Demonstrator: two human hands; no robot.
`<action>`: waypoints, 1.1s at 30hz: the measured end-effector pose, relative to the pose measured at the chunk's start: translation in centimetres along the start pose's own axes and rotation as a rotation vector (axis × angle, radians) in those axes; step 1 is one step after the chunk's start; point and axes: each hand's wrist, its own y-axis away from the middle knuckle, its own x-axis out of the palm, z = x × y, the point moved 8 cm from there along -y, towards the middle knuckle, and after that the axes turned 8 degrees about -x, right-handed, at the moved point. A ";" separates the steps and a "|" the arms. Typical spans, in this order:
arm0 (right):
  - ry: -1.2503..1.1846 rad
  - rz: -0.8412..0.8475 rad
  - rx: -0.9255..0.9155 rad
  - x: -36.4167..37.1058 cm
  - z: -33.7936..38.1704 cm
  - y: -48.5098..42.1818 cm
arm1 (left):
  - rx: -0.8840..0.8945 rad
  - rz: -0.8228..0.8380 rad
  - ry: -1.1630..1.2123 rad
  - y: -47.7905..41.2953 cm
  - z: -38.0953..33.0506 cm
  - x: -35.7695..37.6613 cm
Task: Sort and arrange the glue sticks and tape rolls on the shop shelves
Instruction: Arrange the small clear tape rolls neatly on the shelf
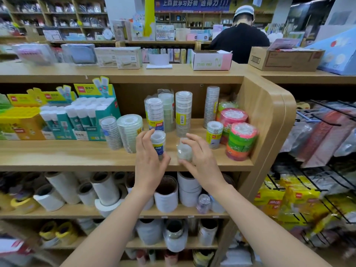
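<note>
Head view, your left hand (149,160) gripping a blue-labelled tape stack (158,140), your right hand (203,158) pinching a clear tape roll (184,151)

A stationery shop — wooden display shelves (57,153) hold shrink-wrapped tape rolls (184,112), open retail cartons of glue sticks (90,116) and wide packing rolls (105,186) below. Packaged goods (269,201) hang from wire hooks (327,112) at the right, and a printed banner (192,3) tops more stocked shelving at the back.

Wooden shelf (57,157) bears tape stacks (183,112); glue-stick boxes (92,116).
</note>
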 end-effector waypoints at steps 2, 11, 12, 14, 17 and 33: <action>-0.061 0.037 -0.021 1.5 0.6 -0.9 | -0.008 -0.018 -0.021 0.0 1.0 -1.0; -0.036 0.062 -0.115 3.6 2.4 -2.7 | 0.052 -0.100 -0.371 0.2 2.2 -2.7; -0.021 0.028 -0.112 2.8 2.4 -2.7 | 0.101 -0.106 -0.360 0.2 1.5 -2.6; 0.040 -0.076 -0.074 0.4 2.0 -2.7 | 0.225 -0.086 -0.367 0.3 -0.1 -2.0; 0.265 -0.160 0.045 -2.8 -0.3 -2.7 | 0.371 0.010 -0.419 0.5 -1.8 -0.1; 0.188 -0.161 0.113 -3.2 -2.1 -3.7 | 0.376 -0.033 -0.513 0.1 -0.4 0.5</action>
